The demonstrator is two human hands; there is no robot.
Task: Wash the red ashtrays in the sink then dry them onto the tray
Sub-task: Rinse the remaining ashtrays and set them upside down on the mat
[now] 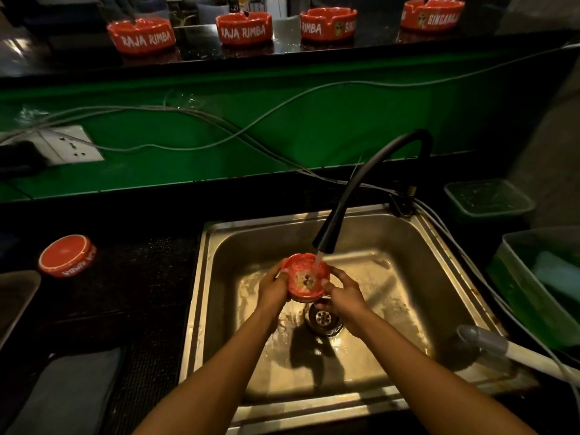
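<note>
A red ashtray (306, 277) is held over the steel sink (433, 243), under running water from the black tap (345, 196). My left hand (272, 288) grips its left side. My right hand (343, 293) holds its right side, thumb on the rim. Another red ashtray (67, 255) lies upside down on the dark mat left of the sink. Several more red ashtrays stand on the upper black counter, such as one (141, 36) at the far left and one (432, 14) at the far right. The corner of a grey tray (15, 296) shows at the left edge.
The drain (323, 318) lies just below my hands. A green-tinted tub (533, 277) and a lidded container (488, 197) stand right of the sink. A white-handled tool (514, 350) rests on the sink's right rim. Cables run along the green wall; a socket (67, 146) is at left.
</note>
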